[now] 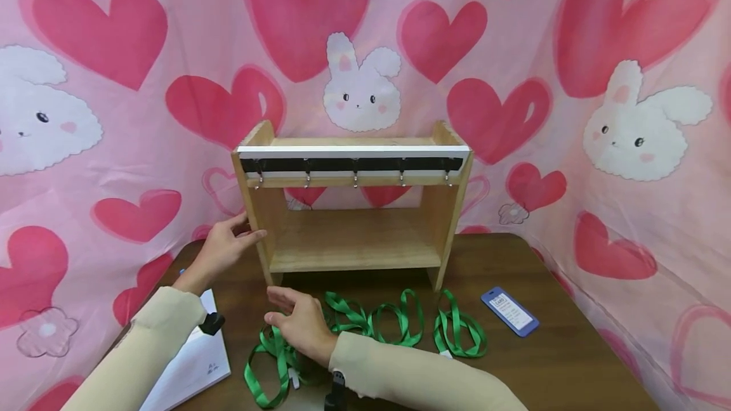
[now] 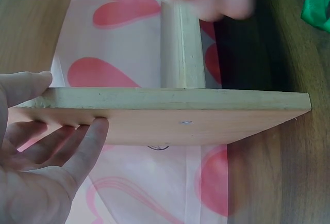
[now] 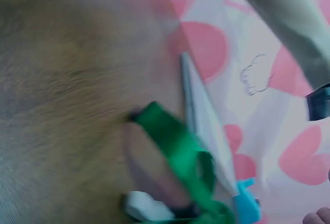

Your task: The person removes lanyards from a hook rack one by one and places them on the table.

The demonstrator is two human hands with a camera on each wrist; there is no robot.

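Note:
A wooden two-tier rack [image 1: 354,240] stands upright on the table, with a row of several metal hooks [image 1: 355,177] along its upper front. My left hand [image 1: 223,249] grips the rack's left side panel [image 2: 180,100], thumb on one side and fingers against the outer face. Over the green lanyards [image 1: 271,351] at the front left hovers my right hand [image 1: 305,322], fingers loosely extended and holding nothing visible. It shows as a blur at the top of the left wrist view. More green lanyards [image 1: 394,328] lie in loops before the rack.
A blue card holder [image 1: 510,311] lies on the brown table [image 1: 559,347] at the right. White paper [image 1: 194,363] with small writing rests at the left, beneath my left forearm. Pink heart-print cloth [image 1: 365,18] hangs behind and at both sides.

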